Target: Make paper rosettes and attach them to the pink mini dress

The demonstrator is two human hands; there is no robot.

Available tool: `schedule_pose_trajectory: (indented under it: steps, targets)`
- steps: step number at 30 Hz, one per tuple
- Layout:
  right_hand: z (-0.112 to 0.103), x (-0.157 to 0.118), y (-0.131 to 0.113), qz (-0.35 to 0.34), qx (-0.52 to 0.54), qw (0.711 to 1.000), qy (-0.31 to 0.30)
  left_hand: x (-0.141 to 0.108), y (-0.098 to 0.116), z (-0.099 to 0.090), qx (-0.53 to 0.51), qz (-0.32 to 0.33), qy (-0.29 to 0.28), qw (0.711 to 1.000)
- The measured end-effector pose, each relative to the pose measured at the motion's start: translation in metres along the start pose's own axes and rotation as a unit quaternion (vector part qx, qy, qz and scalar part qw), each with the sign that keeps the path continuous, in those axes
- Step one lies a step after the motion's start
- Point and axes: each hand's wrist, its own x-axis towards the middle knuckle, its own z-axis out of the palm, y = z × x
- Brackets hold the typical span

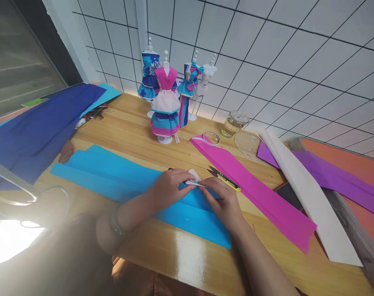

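Between my two hands is a small white folded piece point(194, 176), held above a long light-blue sheet point(187, 217) that lies across the wooden table. My left hand point(171, 185) pinches its left end between thumb and fingers. At its right end, the fingertips of my right hand point(222, 199) are pressed together on it. Yellow-handled thread snips point(227, 180) lie just behind my right hand, beside a pink sheet point(255, 189). Fine detail of the white piece is hidden by my fingers.
Small mannequins in paper-like dresses point(165, 102) stand at the back. A tape ring point(211, 138) and a glass jar point(234, 123) sit right of them. White point(316, 205) and purple point(335, 172) sheets lie right, a dark-blue sheet point(45, 127) left.
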Motion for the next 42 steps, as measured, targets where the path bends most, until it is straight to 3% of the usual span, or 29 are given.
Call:
schedule_pose_trajectory:
  steps: [12, 23, 42]
  targets:
    - [0.0018, -0.0013, 0.0013, -0.016, -0.017, 1.0, 0.006, 0.0016, 0.0007, -0.001, -0.01, 0.039, -0.003, 0.999]
    - [0.0058, -0.0015, 0.0031, 0.01, -0.02, 1.0, 0.007, 0.0013, 0.0, 0.0003, -0.11, -0.086, -0.015, 0.99]
    - [0.0053, 0.0008, 0.0041, -0.002, -0.011, 1.0, -0.016, -0.0016, -0.0043, 0.0044, 0.016, 0.005, -0.025, 1.0]
